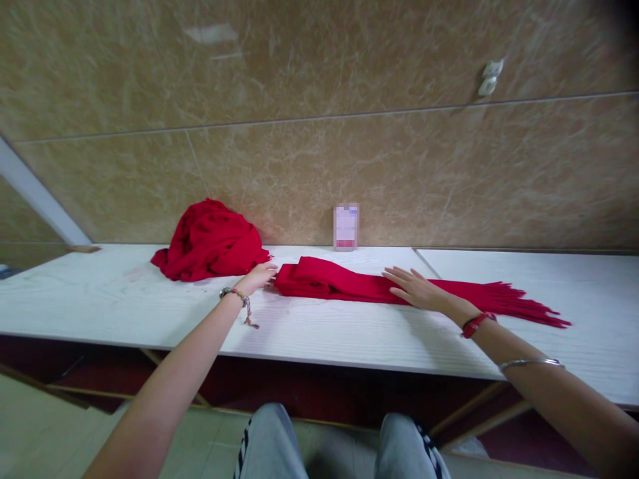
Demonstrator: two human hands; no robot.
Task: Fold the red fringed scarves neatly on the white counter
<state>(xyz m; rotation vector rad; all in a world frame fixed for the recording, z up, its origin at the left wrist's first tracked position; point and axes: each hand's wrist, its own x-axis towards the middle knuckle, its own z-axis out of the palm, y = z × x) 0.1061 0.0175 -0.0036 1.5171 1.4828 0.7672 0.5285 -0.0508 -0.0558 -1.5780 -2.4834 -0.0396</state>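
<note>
A long red scarf (349, 283) lies stretched across the white tabletop, its left part folded over on itself and its fringe spread at the right end. My right hand (415, 290) rests on the scarf with its fingers stretched out flat. At the scarf's folded left end is my left hand (257, 278), fingers extended toward the edge; I cannot tell whether they touch the cloth. Just behind that hand, a crumpled heap of red cloth (212, 243) sits against the wall.
A small pale card or box (346, 227), blurred out, stands upright against the brown marbled wall (319, 159). The white tabletop (319, 332) has open shelving (299, 392) beneath its front edge. A small white cat-shaped piece (490, 78) is fixed to the wall.
</note>
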